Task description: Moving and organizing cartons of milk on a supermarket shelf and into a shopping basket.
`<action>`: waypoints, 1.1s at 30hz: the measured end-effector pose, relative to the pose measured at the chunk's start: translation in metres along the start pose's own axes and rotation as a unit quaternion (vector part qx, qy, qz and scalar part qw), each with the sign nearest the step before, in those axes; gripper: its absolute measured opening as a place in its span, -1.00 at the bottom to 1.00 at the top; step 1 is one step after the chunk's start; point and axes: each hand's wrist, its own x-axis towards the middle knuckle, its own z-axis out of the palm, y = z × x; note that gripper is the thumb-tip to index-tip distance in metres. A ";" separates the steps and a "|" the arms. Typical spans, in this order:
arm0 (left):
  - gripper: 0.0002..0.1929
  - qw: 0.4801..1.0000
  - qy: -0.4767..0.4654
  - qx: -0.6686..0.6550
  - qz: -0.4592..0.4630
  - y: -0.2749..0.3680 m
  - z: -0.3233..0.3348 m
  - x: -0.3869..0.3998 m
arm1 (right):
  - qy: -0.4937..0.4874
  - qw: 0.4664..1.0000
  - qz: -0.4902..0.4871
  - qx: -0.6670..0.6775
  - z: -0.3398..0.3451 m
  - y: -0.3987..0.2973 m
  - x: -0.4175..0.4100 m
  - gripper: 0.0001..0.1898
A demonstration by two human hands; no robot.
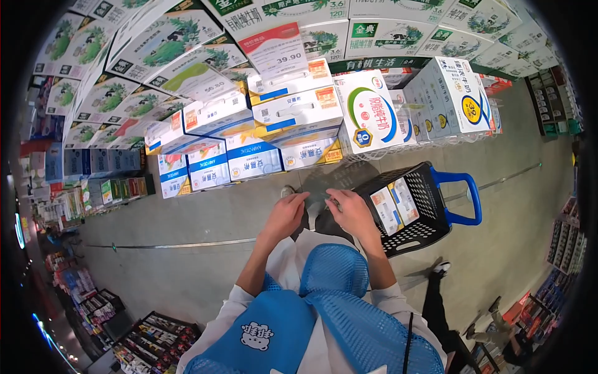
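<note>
My left hand (287,212) and my right hand (349,210) are raised in front of my body, fingers bent and tips a short way apart. A dark patch shows between and beyond the fingertips; whether it is a thin film or a shadow I cannot tell, so a hold is unclear. Close by my right hand stands a black perforated shopping basket (416,240) with a blue handle (475,198). White drink cartons (395,205) with blue and yellow marks lie inside it. Ahead, white-and-blue yogurt cartons (254,161) are stacked, next to a skim milk carton (369,112).
Green-and-white milk cartons (383,39) rise behind, with a price sign (275,51) in front. More milk cartons (460,96) stand in a wire rack (387,152). A person's leg (434,299) is behind on the right. Shelves of goods (154,341) stand at lower left.
</note>
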 end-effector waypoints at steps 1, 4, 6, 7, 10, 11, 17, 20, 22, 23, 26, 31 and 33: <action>-0.72 1.000 -0.011 -0.003 0.000 -0.002 -0.002 0.005 | 0.009 1.000 -0.003 -0.003 0.001 0.001 0.001 -0.74; -0.69 0.997 0.062 0.024 0.046 -0.006 -0.006 0.024 | 0.010 1.000 0.002 0.001 0.005 0.002 0.006 -0.72; -0.68 0.996 0.073 0.011 0.044 -0.008 -0.015 0.038 | 0.017 1.000 0.011 -0.006 0.006 -0.003 0.012 -0.72; -0.67 0.995 0.089 0.001 0.038 -0.011 -0.020 0.044 | 0.019 1.000 0.015 -0.012 0.008 -0.006 0.016 -0.72; -0.66 0.995 0.074 0.027 0.058 -0.026 -0.037 0.063 | 0.028 0.998 0.045 -0.026 0.012 -0.015 0.034 -0.73; -0.66 0.995 0.076 0.021 0.063 -0.032 -0.043 0.070 | 0.030 0.998 0.045 -0.032 0.013 -0.020 0.042 -0.73; -0.65 0.990 0.065 0.010 0.125 -0.059 -0.074 0.109 | 0.029 0.995 0.071 -0.062 0.023 -0.052 0.096 -0.71; -0.61 0.994 0.106 -0.005 0.024 -0.063 -0.082 0.124 | 0.020 0.993 0.083 -0.086 0.029 -0.065 0.122 -0.70; -0.60 0.993 0.116 -0.012 0.030 -0.074 -0.085 0.136 | 0.033 0.991 0.073 -0.111 0.034 -0.069 0.134 -0.68; -0.58 0.991 0.127 -0.009 0.038 -0.079 -0.087 0.142 | 0.028 0.990 0.078 -0.117 0.035 -0.072 0.140 -0.68; -0.56 0.991 0.122 -0.013 0.045 -0.092 -0.091 0.154 | 0.008 0.989 0.095 -0.113 0.036 -0.083 0.160 -0.64; -0.57 0.992 0.109 0.004 0.063 -0.096 -0.096 0.170 | -0.003 0.986 0.096 -0.134 0.035 -0.073 0.187 -0.61; -0.57 0.993 0.099 -0.008 0.058 -0.096 -0.097 0.180 | -0.009 0.987 0.092 -0.134 0.032 -0.064 0.199 -0.59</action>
